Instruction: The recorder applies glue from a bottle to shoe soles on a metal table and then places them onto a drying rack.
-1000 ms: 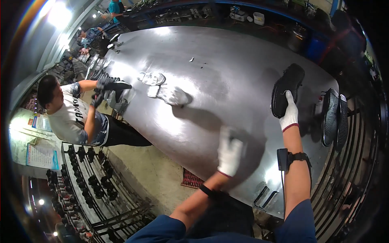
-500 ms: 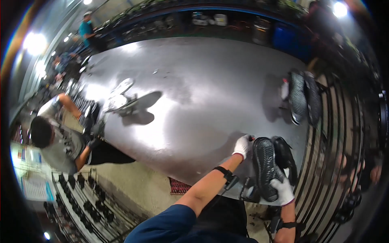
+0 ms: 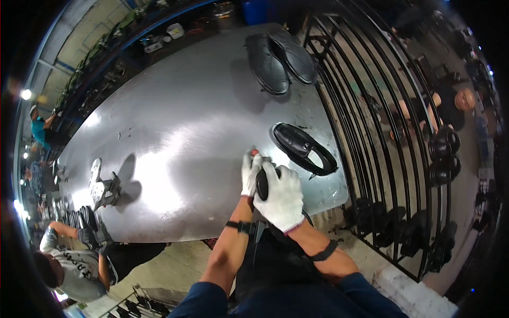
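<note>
Both my hands wear white knitted gloves and meet low over the metal table's near edge. My right hand (image 3: pixel 282 195) is closed around a black shoe (image 3: pixel 261 185), mostly hidden by the glove. Against it, my left hand (image 3: pixel 249 175) has its fingers curled, with a small red-tipped object (image 3: pixel 254 152) showing at the fingertips; its kind is unclear. A single black slip-on shoe (image 3: pixel 303 148) lies to the right of my hands, its opening facing up.
A pair of black shoes (image 3: pixel 268 63) lies at the table's far right. Black metal racks (image 3: pixel 366 122) run along the right side, holding several shoes. On the left of the table (image 3: pixel 175 106) stands a metal shoe-shaped fixture (image 3: pixel 103 185), near a seated co-worker (image 3: pixel 74 270).
My view has turned to the right. My right hand has brought its shoe in toward my body and turned it, and my left hand has come up against it. The other shoe stays on the table.
</note>
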The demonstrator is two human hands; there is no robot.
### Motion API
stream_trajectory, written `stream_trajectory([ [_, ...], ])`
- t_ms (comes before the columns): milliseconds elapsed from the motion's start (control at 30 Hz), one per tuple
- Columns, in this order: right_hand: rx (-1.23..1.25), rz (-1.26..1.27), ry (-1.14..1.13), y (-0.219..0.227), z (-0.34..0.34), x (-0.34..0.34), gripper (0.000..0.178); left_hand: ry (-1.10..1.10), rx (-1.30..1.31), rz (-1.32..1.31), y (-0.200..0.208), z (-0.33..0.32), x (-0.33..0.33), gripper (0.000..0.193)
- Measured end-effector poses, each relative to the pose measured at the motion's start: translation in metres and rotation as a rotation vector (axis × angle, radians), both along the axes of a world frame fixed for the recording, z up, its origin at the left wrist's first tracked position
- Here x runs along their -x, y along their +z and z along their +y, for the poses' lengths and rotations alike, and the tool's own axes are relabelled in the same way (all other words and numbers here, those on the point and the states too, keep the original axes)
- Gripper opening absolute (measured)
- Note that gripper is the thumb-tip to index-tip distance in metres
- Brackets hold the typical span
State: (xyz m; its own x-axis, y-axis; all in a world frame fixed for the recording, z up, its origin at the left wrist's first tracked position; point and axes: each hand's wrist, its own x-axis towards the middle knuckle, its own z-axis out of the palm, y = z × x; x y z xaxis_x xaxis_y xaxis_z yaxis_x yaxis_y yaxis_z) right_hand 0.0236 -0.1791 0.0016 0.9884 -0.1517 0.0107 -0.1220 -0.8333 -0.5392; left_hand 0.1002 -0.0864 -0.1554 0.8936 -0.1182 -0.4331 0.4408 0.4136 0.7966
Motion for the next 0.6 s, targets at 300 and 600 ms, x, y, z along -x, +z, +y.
stream_trajectory([
  [300, -0.268, -0.327, 0.454, 0.006, -0.117, 0.209, 0.079, -0.218, -0.235, -0.668, 0.115, -0.002, 0.133, 0.011],
  [600, -0.451, -0.477, -0.541, -0.054, -0.1, 0.087, 0.089, 0.034, -0.5, -0.343, -0.021, -0.015, -0.002, 0.041],
])
